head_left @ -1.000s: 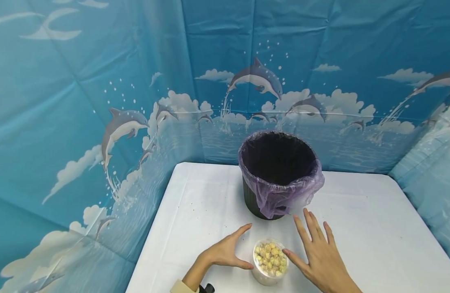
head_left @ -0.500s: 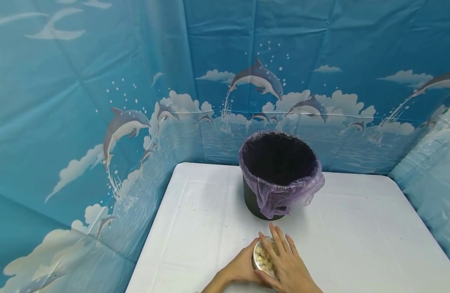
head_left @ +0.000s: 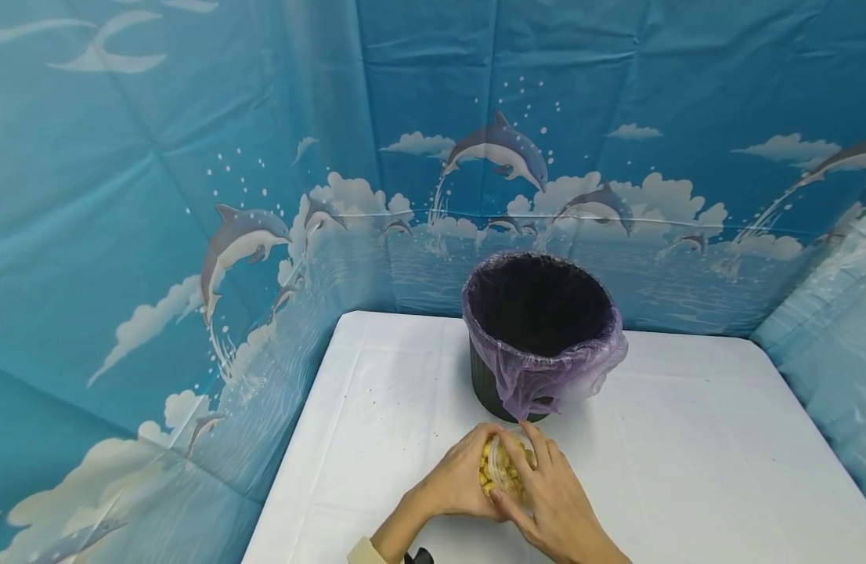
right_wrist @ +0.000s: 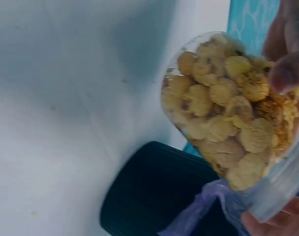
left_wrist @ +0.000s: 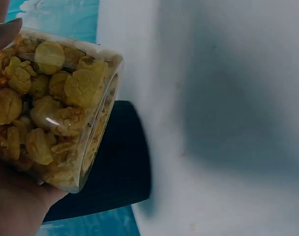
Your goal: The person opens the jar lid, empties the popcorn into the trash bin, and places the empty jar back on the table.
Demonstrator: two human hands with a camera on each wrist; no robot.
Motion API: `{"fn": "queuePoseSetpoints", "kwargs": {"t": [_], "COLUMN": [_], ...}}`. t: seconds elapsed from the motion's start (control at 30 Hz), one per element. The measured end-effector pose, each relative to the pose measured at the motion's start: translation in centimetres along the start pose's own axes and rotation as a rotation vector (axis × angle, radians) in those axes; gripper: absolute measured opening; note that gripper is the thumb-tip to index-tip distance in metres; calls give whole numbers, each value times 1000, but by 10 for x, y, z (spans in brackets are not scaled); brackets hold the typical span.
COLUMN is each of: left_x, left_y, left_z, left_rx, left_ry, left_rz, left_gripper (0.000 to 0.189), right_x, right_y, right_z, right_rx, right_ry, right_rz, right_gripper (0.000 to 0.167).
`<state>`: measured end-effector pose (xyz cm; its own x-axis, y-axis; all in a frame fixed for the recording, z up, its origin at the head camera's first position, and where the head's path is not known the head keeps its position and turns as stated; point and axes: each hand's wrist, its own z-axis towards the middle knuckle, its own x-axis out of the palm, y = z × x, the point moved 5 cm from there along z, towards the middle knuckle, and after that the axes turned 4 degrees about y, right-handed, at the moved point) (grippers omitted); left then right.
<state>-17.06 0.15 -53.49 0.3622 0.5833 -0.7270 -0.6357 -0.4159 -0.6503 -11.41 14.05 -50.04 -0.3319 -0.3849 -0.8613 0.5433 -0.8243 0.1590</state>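
Observation:
A clear round plastic jar of yellow popcorn [head_left: 485, 472] is raised above the table and tilted, between my two hands. My left hand [head_left: 456, 479] grips its body from the left; in the left wrist view the popcorn jar [left_wrist: 53, 108] shows its base toward the table, part of the hand [left_wrist: 14, 209] beneath it. My right hand [head_left: 556, 501] spans the clear lid [head_left: 496, 462], thumb on the near side and fingers on the far side. The lid [right_wrist: 282, 184] also appears in the right wrist view, fitted on the jar. Fingers hide much of the jar in the head view.
A dark bin [head_left: 485, 384] lined with a purple plastic bag [head_left: 539, 384] stands just beyond the hands. White cloth covers the table [head_left: 687, 439], with small crumbs at the left. A blue dolphin-print curtain [head_left: 433, 102] hangs along the table's back and sides.
Both hands have closed in on the popcorn jar, which stood upright on the table. Now they hold it lifted and tilted, the right hand around its lid.

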Motion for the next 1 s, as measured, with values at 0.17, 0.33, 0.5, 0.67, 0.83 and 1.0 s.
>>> {"fn": "queuePoseSetpoints", "kwargs": {"t": [0.17, 0.33, 0.5, 0.67, 0.83, 1.0], "left_x": [-20, -31, -35, -40, -54, -62], "left_y": [-14, -21, -21, -25, -26, -24], "left_z": [8, 12, 13, 12, 16, 13], "left_rx": [26, 90, 162, 182, 147, 34], "left_ry": [38, 74, 347, 664, 582, 304], "left_rz": [9, 3, -334, -586, -529, -399], "left_gripper": [105, 97, 82, 76, 84, 91], "right_x": [-14, -26, -39, -51, -62, -69], "right_y": [3, 7, 15, 24, 19, 11], "right_z": [13, 20, 24, 27, 32, 36], "right_rx": [-36, -133, -309, -471, -444, -206], "right_ry": [-97, -211, -192, -76, -53, -37], "right_rz": [83, 136, 213, 269, 297, 231], "right_gripper": [69, 67, 62, 61, 71, 86]}}
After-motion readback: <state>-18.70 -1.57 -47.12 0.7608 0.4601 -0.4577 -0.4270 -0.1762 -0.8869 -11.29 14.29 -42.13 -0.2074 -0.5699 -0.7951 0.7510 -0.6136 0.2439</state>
